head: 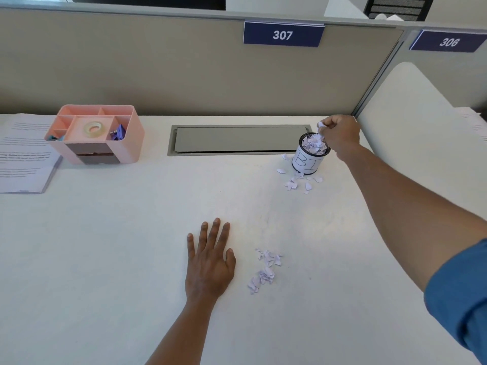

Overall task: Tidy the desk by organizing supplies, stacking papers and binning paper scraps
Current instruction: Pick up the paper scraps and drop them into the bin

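A white surface (131, 246) is seen from above. The left hand (209, 262) is laid flat on it in the near middle, with its fingers straight and spread, and nothing is held in it. The right hand (340, 134) is stretched out to the far right, just over a small cup (308, 160). Its fingers are curled, and a bit of pale purple paper (321, 125) is pinched in them. The cup (a black mesh one with a white label) is filled to the top with paper bits.

More scraps (297, 181) are scattered on the surface right by the near side of the cup. Another little pile (264, 271) is found just to the right of the left hand.

At the far left a pink box (97, 134) is set upright. A roll of tape (92, 128) is kept in its middle part, and purple clips (119, 133) in the part to the right. Printed papers (23, 156) are laid beside the box, at the left edge.
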Action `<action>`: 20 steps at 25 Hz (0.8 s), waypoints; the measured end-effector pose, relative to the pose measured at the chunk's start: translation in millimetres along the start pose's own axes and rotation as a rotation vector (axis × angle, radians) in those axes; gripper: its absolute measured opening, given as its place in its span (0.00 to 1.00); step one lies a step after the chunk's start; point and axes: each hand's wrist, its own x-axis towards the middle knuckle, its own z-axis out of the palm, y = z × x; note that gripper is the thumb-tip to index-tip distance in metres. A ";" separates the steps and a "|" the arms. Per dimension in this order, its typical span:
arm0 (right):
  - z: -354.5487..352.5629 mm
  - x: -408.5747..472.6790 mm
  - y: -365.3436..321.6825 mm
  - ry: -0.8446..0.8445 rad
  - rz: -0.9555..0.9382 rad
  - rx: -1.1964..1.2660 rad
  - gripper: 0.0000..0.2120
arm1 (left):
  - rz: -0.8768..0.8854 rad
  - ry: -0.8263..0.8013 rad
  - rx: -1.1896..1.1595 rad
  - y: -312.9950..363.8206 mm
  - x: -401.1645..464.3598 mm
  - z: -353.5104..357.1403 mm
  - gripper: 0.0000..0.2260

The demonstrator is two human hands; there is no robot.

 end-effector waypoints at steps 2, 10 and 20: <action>4.7 0.8 0.6 -0.008 -0.041 -0.086 0.07 | -0.001 -0.006 -0.002 -0.1 1.4 -0.2 0.29; 19.7 -4.8 15.4 -0.194 -0.228 -0.317 0.09 | -0.003 -0.011 0.011 -1.0 1.9 1.1 0.29; 7.5 -14.4 9.1 -0.057 -0.409 -0.370 0.16 | -0.010 -0.006 0.009 -0.5 2.1 0.7 0.28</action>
